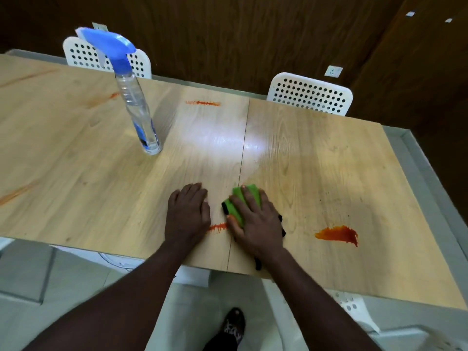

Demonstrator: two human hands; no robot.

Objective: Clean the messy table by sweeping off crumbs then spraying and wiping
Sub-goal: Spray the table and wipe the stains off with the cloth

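Wooden table (76, 160) carries several red smears (338, 235), so wiping is judged barely begun: right hand (255, 221) presses flat-fingered on the green sponge (243, 201) near the front edge, left hand (188, 214) rests open beside it, spray bottle (136, 105) stands well apart

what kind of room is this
Probably a dining or canteen-style room: a long wooden table smeared with red sauce, white perforated chairs along its far side, dark wood-panelled wall behind.
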